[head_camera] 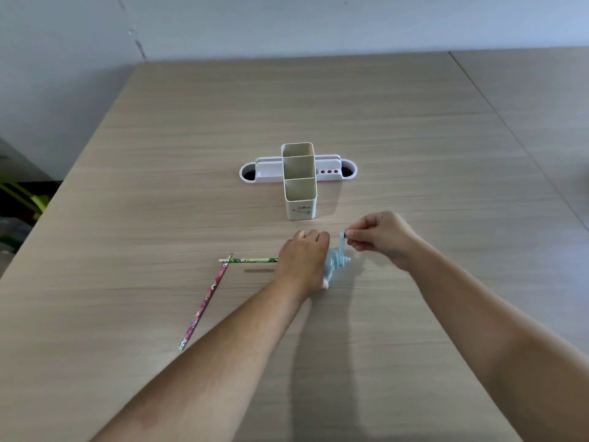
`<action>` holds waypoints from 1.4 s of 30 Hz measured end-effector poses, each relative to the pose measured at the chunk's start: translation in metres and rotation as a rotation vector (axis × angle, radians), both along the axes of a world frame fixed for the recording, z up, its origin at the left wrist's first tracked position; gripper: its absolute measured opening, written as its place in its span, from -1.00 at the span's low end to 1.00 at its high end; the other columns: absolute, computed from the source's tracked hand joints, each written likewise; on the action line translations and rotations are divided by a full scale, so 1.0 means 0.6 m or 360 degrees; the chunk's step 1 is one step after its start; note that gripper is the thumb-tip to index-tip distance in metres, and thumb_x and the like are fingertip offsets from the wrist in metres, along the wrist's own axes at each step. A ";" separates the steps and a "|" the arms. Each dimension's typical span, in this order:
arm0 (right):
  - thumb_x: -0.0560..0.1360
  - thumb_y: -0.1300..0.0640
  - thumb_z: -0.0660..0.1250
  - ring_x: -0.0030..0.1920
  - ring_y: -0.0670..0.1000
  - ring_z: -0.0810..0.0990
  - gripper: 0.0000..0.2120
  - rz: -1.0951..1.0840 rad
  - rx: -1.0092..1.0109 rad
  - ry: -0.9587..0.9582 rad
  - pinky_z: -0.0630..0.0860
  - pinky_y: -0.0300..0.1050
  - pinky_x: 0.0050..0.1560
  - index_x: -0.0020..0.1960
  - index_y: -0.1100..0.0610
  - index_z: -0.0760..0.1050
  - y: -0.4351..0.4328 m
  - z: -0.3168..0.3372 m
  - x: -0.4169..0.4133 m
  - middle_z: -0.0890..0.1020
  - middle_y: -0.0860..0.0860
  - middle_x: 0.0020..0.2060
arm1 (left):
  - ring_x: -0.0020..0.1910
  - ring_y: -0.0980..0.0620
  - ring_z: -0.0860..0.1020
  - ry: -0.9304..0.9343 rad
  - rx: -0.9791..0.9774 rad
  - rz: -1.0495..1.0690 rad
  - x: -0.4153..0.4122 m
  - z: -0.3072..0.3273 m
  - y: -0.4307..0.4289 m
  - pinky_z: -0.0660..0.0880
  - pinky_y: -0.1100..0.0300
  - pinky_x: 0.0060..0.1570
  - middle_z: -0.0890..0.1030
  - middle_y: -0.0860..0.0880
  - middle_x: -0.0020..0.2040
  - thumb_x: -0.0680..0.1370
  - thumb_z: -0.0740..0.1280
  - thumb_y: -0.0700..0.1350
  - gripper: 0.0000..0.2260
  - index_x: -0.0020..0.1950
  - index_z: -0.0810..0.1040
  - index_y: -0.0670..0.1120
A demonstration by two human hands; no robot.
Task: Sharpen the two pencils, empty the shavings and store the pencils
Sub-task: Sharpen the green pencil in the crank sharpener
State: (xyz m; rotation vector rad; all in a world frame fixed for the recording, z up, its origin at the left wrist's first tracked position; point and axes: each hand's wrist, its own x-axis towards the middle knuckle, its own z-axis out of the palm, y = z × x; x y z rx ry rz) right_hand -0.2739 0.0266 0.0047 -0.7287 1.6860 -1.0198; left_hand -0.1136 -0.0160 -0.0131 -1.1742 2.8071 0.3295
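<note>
A light blue crank sharpener (335, 263) stands on the wooden table, mostly covered by my left hand (304, 260), which grips its body from the left. A green patterned pencil (248, 260) sticks out level to the left from under that hand, its far end hidden. My right hand (381, 237) pinches the knob of the sharpener's crank handle (342, 239) at the top of its turn. A pink patterned pencil (206, 300) lies loose on the table to the left, its tip close to the green pencil's free end.
A cream pen holder (299, 180) with three compartments stands behind the hands. A white oblong desk organiser (269, 170) with holes lies crosswise behind it. The table's left edge (63, 183) drops off; a seam (497, 100) runs along the right.
</note>
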 end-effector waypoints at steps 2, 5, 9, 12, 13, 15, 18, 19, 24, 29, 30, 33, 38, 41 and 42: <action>0.40 0.37 0.40 -0.43 -0.01 0.51 -0.85 -0.0145 -0.0005 0.0197 0.55 -0.36 -0.40 -0.30 0.22 0.53 -0.014 -0.040 0.013 0.56 0.09 -0.41 | 0.18 -0.11 0.44 -0.0015 0.0008 0.0025 -0.003 -0.001 0.001 0.45 0.06 0.03 0.50 -0.06 0.21 0.27 0.57 -0.01 -0.39 0.20 0.38 -0.11; 0.40 0.36 0.37 -0.46 -0.05 0.47 -0.79 0.0027 0.0221 0.0560 0.48 -0.35 -0.42 -0.37 0.16 0.48 0.005 -0.091 0.026 0.52 0.04 -0.45 | 0.18 -0.12 0.45 -0.0028 0.0010 0.0070 -0.007 -0.004 0.001 0.46 0.04 0.06 0.51 -0.06 0.20 0.26 0.58 -0.02 -0.39 0.19 0.38 -0.11; 0.41 0.39 0.36 -0.51 -0.05 0.53 -0.81 0.0565 0.0484 -0.0041 0.54 -0.24 -0.43 -0.35 0.21 0.52 0.055 -0.050 0.013 0.59 0.12 -0.44 | 0.16 -0.12 0.46 -0.0014 -0.0014 0.0089 -0.007 -0.006 0.001 0.47 0.05 0.02 0.51 -0.06 0.19 0.32 0.51 -0.11 -0.49 0.19 0.38 -0.11; 0.41 0.42 0.35 -0.49 -0.10 0.57 -0.89 0.0460 0.0195 -0.0185 0.55 -0.33 -0.41 -0.26 0.27 0.55 0.038 0.002 -0.013 0.64 0.05 -0.48 | 0.13 -0.12 0.47 -0.0009 -0.0016 0.0037 -0.005 -0.001 0.002 0.47 0.07 -0.02 0.52 -0.06 0.17 0.28 0.54 -0.04 -0.44 0.17 0.39 -0.12; 0.40 0.42 0.36 -0.48 -0.09 0.58 -0.90 0.0272 0.0092 -0.0168 0.57 -0.34 -0.40 -0.25 0.28 0.55 0.023 0.008 -0.016 0.64 0.05 -0.48 | 0.13 -0.12 0.47 -0.0009 -0.0024 0.0021 -0.004 0.001 0.001 0.46 0.07 -0.03 0.52 -0.07 0.16 0.28 0.54 -0.04 -0.45 0.17 0.39 -0.11; 0.39 0.41 0.38 -0.42 -0.02 0.56 -0.90 -0.0031 -0.0007 -0.0039 0.58 -0.34 -0.39 -0.27 0.27 0.54 -0.004 -0.008 -0.009 0.60 0.09 -0.45 | 0.14 -0.12 0.46 -0.0017 -0.0014 0.0006 -0.004 0.003 0.000 0.46 0.07 -0.04 0.52 -0.06 0.18 0.28 0.54 -0.04 -0.44 0.17 0.39 -0.11; 0.37 0.38 0.40 -0.39 0.05 0.51 -0.75 0.0007 0.0183 0.0483 0.55 -0.17 -0.35 -0.39 0.12 0.50 -0.002 -0.075 0.018 0.53 0.05 -0.45 | 0.17 -0.11 0.45 -0.0036 0.0005 0.0059 -0.006 0.000 0.002 0.47 0.04 0.00 0.52 -0.04 0.19 0.26 0.58 -0.03 -0.40 0.18 0.39 -0.10; 0.37 0.39 0.38 -0.41 0.04 0.49 -0.72 0.0133 0.0287 0.0541 0.52 -0.15 -0.35 -0.42 0.11 0.47 0.015 -0.086 0.023 0.51 0.05 -0.46 | 0.17 -0.12 0.46 -0.0031 -0.0007 0.0081 -0.007 -0.002 0.003 0.48 0.04 0.00 0.52 -0.03 0.19 0.28 0.57 -0.07 -0.44 0.18 0.39 -0.10; 0.44 0.40 0.32 -0.49 -0.09 0.54 -0.85 0.0530 0.0259 -0.0187 0.54 -0.33 -0.41 -0.28 0.26 0.52 0.055 -0.009 -0.006 0.61 0.05 -0.48 | 0.13 -0.13 0.46 -0.0008 -0.0016 0.0057 -0.005 -0.003 0.005 0.47 0.05 -0.02 0.52 -0.06 0.16 0.29 0.55 -0.06 -0.45 0.17 0.39 -0.12; 0.39 0.39 0.39 -0.42 0.00 0.53 -0.79 -0.0018 0.0102 0.0373 0.58 -0.19 -0.34 -0.34 0.15 0.53 -0.005 -0.039 0.004 0.57 0.06 -0.42 | 0.17 -0.12 0.45 -0.0031 0.0003 0.0046 -0.007 0.003 0.008 0.46 0.06 -0.02 0.51 -0.05 0.20 0.28 0.56 -0.03 -0.41 0.20 0.38 -0.10; 0.38 0.39 0.38 -0.43 0.00 0.51 -0.74 0.0069 0.0198 0.0583 0.54 -0.16 -0.36 -0.38 0.10 0.50 -0.003 -0.060 0.014 0.55 0.02 -0.44 | 0.18 -0.12 0.45 -0.0038 0.0011 0.0069 -0.008 0.002 0.008 0.47 0.05 0.00 0.51 -0.05 0.20 0.27 0.57 -0.03 -0.40 0.19 0.38 -0.09; 0.40 0.37 0.35 -0.54 -0.02 0.50 -0.73 0.0357 0.0440 0.0534 0.47 -0.22 -0.47 -0.41 0.12 0.47 0.030 -0.080 0.025 0.52 0.03 -0.53 | 0.19 -0.12 0.45 -0.0031 -0.0032 0.0087 -0.010 -0.002 0.007 0.47 0.04 0.01 0.51 -0.06 0.21 0.38 0.46 -0.18 -0.56 0.19 0.38 -0.10; 0.45 0.38 0.32 -0.48 -0.12 0.59 -0.85 0.0635 0.0461 -0.0281 0.56 -0.34 -0.41 -0.27 0.23 0.53 0.051 -0.012 -0.011 0.64 0.05 -0.46 | 0.15 -0.11 0.46 -0.0024 -0.0007 0.0055 -0.009 0.002 0.008 0.47 0.08 -0.03 0.52 -0.05 0.18 0.27 0.55 -0.07 -0.44 0.18 0.39 -0.10; 0.42 0.39 0.35 -0.42 -0.08 0.59 -0.90 0.0146 0.0140 -0.0247 0.61 -0.32 -0.30 -0.24 0.25 0.56 0.013 0.003 -0.022 0.63 0.06 -0.42 | 0.14 -0.12 0.46 -0.0032 -0.0011 0.0007 -0.005 0.006 0.007 0.45 0.08 -0.05 0.52 -0.06 0.18 0.27 0.56 -0.03 -0.42 0.18 0.38 -0.11; 0.41 0.38 0.38 -0.39 -0.04 0.59 -0.90 0.0015 0.0099 -0.0096 0.64 -0.26 -0.24 -0.25 0.24 0.56 0.001 -0.006 -0.016 0.62 0.08 -0.40 | 0.14 -0.12 0.46 -0.0031 -0.0012 0.0006 -0.004 0.005 0.006 0.45 0.08 -0.05 0.52 -0.06 0.18 0.27 0.56 -0.03 -0.42 0.18 0.38 -0.10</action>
